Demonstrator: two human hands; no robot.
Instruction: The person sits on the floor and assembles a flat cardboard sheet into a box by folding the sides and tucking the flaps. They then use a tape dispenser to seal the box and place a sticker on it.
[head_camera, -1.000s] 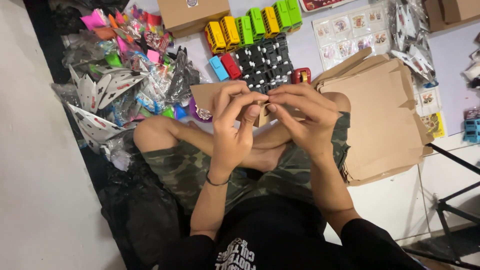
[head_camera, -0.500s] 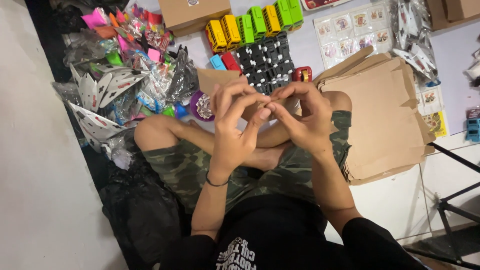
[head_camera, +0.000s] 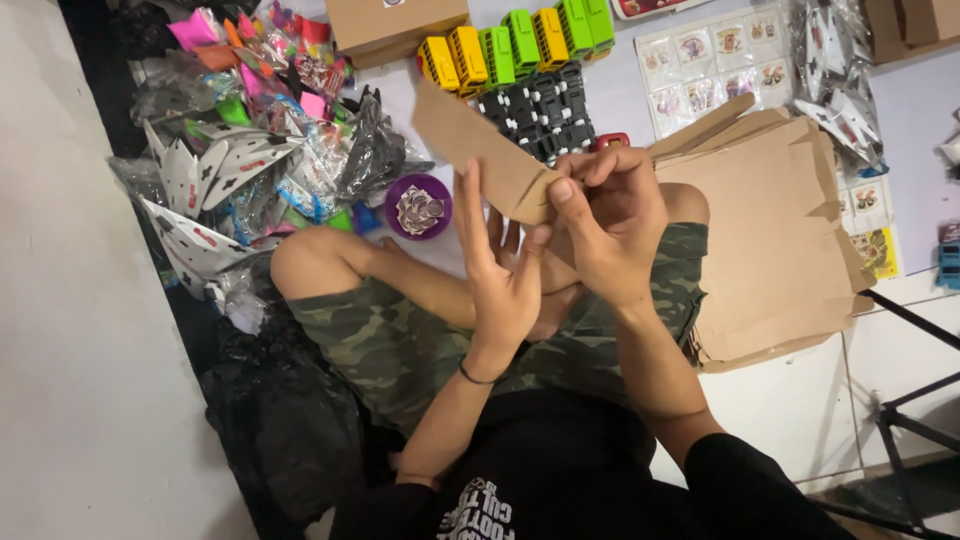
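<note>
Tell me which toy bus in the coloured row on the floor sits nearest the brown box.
The yellow bus at the row's left end. It sits right beside the brown box; the other yellow one and the green buses line up farther right.
</note>
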